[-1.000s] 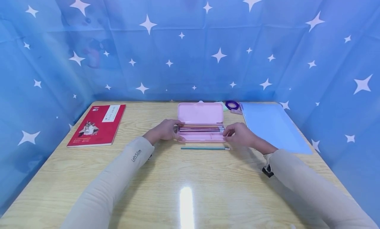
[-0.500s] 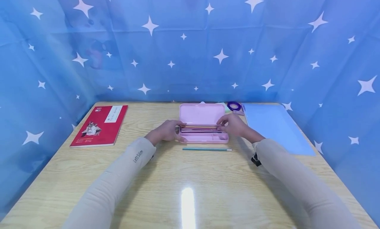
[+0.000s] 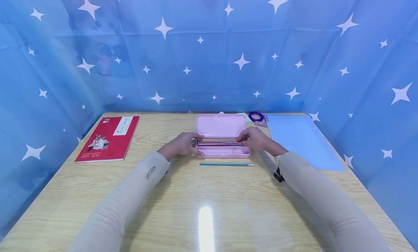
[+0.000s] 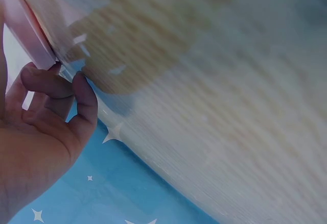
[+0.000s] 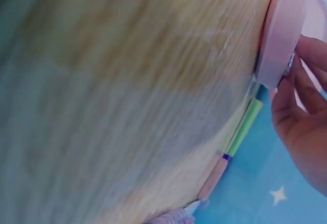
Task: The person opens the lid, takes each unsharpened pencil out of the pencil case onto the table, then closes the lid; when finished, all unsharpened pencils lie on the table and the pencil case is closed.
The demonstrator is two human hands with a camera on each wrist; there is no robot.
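A pink pencil case [image 3: 213, 151] lies open in the head view, its lid [image 3: 221, 125] tipped back towards the curtain. Several dark-striped pencils [image 3: 217, 143] lie side by side in its rear compartment. My left hand [image 3: 183, 143] grips the case's left end, thumb at the front and fingers at the back; the left wrist view shows those fingers curled at its corner. At the right end, my right hand [image 3: 256, 138] pinches the pencils' ends, covering them in the head view. In front of the case lies a teal pencil [image 3: 226, 164] with a white eraser end.
A red book [image 3: 107, 139] lies at the left of the wooden table [image 3: 163, 208]. Behind the right hand are a purple tape roll [image 3: 256, 116] and a small pinkish block [image 3: 260, 124]. A pale blue spiral-bound pad [image 3: 302, 139] lies at the right. A starry blue curtain [image 3: 209, 81] hangs behind.
My right hand has moved from the case's right front edge back and left onto the pencils' ends, uncovering the right front corner. The left hand has kept its hold on the case.
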